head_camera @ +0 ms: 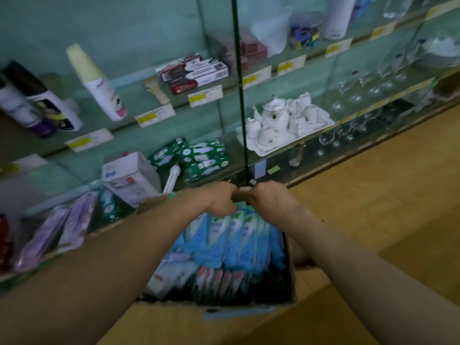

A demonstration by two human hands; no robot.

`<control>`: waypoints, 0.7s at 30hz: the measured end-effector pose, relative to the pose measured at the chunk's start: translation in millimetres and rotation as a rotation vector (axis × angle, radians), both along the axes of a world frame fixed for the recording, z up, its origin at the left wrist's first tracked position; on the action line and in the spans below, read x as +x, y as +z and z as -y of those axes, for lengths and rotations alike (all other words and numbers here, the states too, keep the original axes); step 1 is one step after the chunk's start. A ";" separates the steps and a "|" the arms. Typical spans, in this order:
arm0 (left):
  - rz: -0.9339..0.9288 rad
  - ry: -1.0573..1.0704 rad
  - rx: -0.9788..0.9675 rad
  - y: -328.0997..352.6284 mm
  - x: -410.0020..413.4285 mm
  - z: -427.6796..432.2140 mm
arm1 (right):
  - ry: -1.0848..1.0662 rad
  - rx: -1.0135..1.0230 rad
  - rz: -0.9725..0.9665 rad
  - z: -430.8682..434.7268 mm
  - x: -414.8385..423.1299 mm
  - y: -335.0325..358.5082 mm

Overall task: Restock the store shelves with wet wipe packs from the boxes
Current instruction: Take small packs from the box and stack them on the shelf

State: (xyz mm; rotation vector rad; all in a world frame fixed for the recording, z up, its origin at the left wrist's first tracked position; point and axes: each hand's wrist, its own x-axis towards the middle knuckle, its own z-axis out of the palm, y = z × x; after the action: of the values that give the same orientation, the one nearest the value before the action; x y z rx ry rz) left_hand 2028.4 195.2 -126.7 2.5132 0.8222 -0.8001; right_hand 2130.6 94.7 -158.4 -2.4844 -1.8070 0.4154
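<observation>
Head | we are gripping the box flap [241, 194], left hand [221, 199] and right hand [268, 199] fingers curled round it | wet wipe packs [231, 242] filling the box, shelving seemingly not yet starting

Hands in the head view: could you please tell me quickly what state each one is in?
Left hand: closed, gripping the far box flap.
Right hand: closed, gripping the same flap.

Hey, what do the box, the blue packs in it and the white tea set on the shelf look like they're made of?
Box: brown cardboard, matte, going by its dull tan flaps. Wet wipe packs: probably soft plastic film, slightly glossy, judging by the creases and sheen. Tea set: likely glazed porcelain or ceramic, white and shiny.
</observation>
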 end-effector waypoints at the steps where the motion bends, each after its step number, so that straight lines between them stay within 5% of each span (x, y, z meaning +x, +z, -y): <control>1: -0.001 0.025 -0.021 -1.2 -13.7 -1.5 | -0.005 0.007 -0.025 0.8 -10.8 -4.6; 12: -0.011 0.377 -0.120 -63.5 -158.3 -56.3 | 0.020 -0.091 -0.134 -41.5 -124.8 -49.2; 21: 0.298 0.901 -0.377 -126.1 -187.7 -86.3 | -0.261 -0.089 -0.349 -94.1 -178.4 -83.4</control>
State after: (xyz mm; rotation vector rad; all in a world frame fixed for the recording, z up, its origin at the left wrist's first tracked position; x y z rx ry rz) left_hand 1840.7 281.5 -252.9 1.6036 1.3656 -0.2240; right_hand 1952.2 188.8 -241.8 -2.4637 -1.3428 0.8625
